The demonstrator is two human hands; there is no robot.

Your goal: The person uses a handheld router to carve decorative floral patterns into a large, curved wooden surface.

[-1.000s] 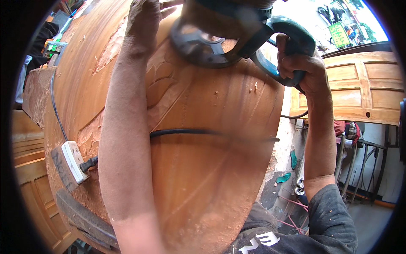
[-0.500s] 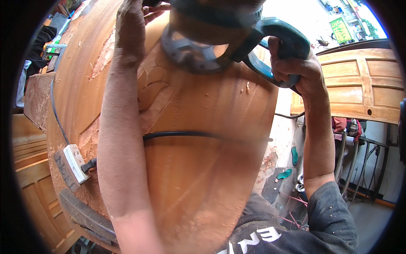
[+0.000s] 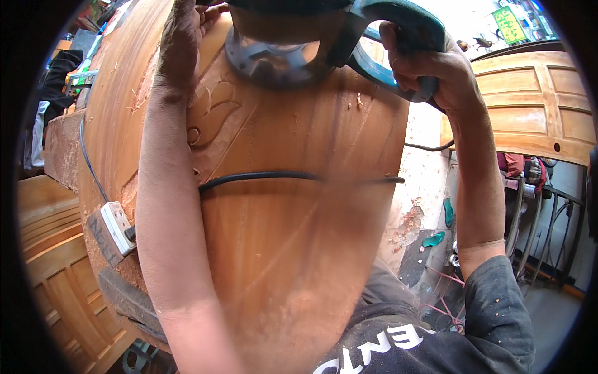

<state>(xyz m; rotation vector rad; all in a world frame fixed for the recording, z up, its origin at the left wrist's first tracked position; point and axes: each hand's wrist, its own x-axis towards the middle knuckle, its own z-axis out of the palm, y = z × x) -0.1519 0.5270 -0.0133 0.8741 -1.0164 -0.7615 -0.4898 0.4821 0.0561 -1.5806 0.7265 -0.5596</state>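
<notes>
A teal-and-black wood router (image 3: 286, 28) stands on a large wooden board (image 3: 268, 243) at the top of the view; its top is cut off by the picture's edge. My right hand (image 3: 433, 65) is wrapped round the router's looped side handle. On the opposite side my left hand (image 3: 184, 37) has its fingers curled at the router's dark far-side grip, partly cut off. The round base shows a see-through opening. Left of the base a carved leaf-like scroll (image 3: 215, 106) is in the wood. A black cord (image 3: 261, 176) crosses the board below the router.
A white power strip (image 3: 116, 225) with a plug in it sits at the board's left edge, wood shavings around it. Panelled doors stand at lower left (image 3: 75, 280) and right (image 3: 536, 93). Green sandals (image 3: 434, 239) lie on the floor at right.
The router, both hands and the board all sit a little higher and further left in the picture, as my view shifts. Both hands stay at the router.
</notes>
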